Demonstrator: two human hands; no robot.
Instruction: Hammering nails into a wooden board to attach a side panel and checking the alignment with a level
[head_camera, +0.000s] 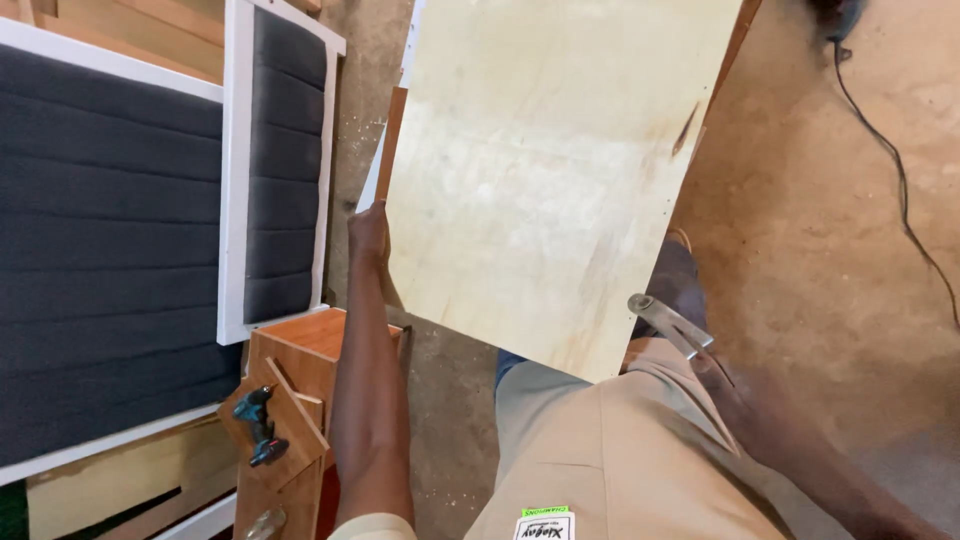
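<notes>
My left hand (368, 228) grips the left edge of a large pale plywood sheet (545, 165) that stands tilted in front of me, its lower corner near my knee. My right hand (722, 385) hangs low at my right side and holds a metal hammer (668, 322) by its handle, head up beside the sheet's lower right edge. My beige trousers fill the bottom middle of the view.
Dark padded panels in white frames (235, 190) lie at the left. A brown wooden cabinet piece (295, 375) below them carries a teal cordless drill (258, 425). A black cable (900, 170) runs across the dusty concrete floor (820, 230) at right.
</notes>
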